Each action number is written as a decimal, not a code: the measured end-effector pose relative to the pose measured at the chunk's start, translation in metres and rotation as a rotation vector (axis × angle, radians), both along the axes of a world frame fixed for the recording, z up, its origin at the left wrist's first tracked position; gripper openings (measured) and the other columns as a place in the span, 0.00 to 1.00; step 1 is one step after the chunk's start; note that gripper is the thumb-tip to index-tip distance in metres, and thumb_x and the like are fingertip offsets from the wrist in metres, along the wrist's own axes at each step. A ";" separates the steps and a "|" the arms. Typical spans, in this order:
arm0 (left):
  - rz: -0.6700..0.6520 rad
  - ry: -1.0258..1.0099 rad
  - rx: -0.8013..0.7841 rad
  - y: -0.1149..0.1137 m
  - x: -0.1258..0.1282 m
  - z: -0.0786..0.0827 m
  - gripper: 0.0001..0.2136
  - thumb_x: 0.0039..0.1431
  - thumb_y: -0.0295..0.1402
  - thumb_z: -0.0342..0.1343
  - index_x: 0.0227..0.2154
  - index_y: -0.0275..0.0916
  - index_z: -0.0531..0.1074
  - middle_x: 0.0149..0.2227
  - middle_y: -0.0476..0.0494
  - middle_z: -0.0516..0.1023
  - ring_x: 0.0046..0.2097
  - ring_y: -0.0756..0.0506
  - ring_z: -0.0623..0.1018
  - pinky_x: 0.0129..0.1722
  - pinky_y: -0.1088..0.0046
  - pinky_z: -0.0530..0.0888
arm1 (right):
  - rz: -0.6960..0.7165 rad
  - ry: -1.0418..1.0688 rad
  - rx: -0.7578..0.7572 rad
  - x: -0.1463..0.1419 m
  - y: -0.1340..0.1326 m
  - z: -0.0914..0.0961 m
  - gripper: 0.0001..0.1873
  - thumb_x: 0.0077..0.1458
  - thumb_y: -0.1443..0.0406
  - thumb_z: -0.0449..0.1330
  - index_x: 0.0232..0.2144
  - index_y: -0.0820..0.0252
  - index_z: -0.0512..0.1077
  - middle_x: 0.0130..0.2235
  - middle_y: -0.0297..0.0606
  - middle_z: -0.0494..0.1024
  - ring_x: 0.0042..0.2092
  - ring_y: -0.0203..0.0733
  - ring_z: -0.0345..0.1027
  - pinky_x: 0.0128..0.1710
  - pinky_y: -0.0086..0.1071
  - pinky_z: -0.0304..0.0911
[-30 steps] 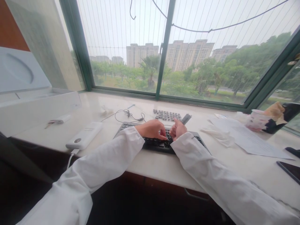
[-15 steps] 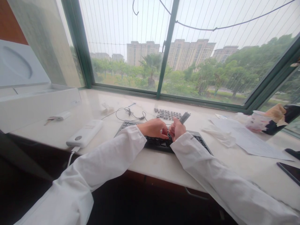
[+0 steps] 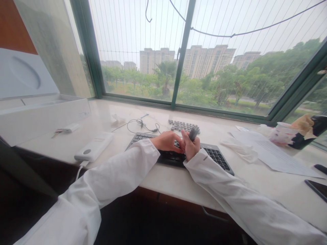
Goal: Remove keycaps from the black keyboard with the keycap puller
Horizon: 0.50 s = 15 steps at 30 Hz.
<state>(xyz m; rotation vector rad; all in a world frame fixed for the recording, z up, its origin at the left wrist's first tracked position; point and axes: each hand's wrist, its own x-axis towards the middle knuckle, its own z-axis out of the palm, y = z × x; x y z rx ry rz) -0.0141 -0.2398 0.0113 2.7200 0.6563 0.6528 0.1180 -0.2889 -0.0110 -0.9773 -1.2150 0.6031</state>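
My left hand lies over the middle of a black computer keyboard, its fingertips down among the keys beside my right hand. Whether those fingers grip anything is hidden. My right hand is raised a little above the keys and shut on a small dark grey tool, possibly a keycap puller, whose end sticks up past my fingers. Behind the keyboard lie rows of loose black keycaps. White sleeves cover both my arms.
The keyboard sits on a pale stone sill below a green-framed window. A white power bank, a thin black cable, a white box, papers, crumpled white material and a phone lie around it.
My right hand has turned, and the grey tool has moved left and down, closer to the keyboard. More of the keyboard's right side now shows. My left hand has barely moved.
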 end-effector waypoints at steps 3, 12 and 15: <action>0.003 0.000 0.019 -0.002 -0.001 0.001 0.08 0.47 0.39 0.63 0.29 0.42 0.81 0.26 0.51 0.78 0.28 0.52 0.73 0.30 0.79 0.63 | 0.005 -0.057 0.037 0.001 0.000 -0.002 0.26 0.54 0.50 0.58 0.14 0.57 0.57 0.15 0.27 0.55 0.19 0.31 0.49 0.20 0.30 0.48; 0.005 0.011 0.032 -0.004 -0.001 0.002 0.09 0.48 0.41 0.62 0.29 0.43 0.82 0.25 0.50 0.79 0.27 0.52 0.73 0.29 0.78 0.63 | -0.012 -0.027 0.050 0.000 -0.010 0.004 0.26 0.54 0.51 0.58 0.13 0.56 0.56 0.16 0.29 0.54 0.20 0.33 0.48 0.19 0.31 0.47; 0.063 0.058 0.069 -0.003 0.001 0.001 0.12 0.46 0.43 0.63 0.29 0.41 0.81 0.24 0.48 0.78 0.26 0.50 0.72 0.28 0.77 0.63 | 0.070 -0.112 0.092 -0.005 -0.021 0.006 0.27 0.53 0.50 0.58 0.13 0.56 0.56 0.15 0.30 0.54 0.20 0.33 0.47 0.20 0.31 0.48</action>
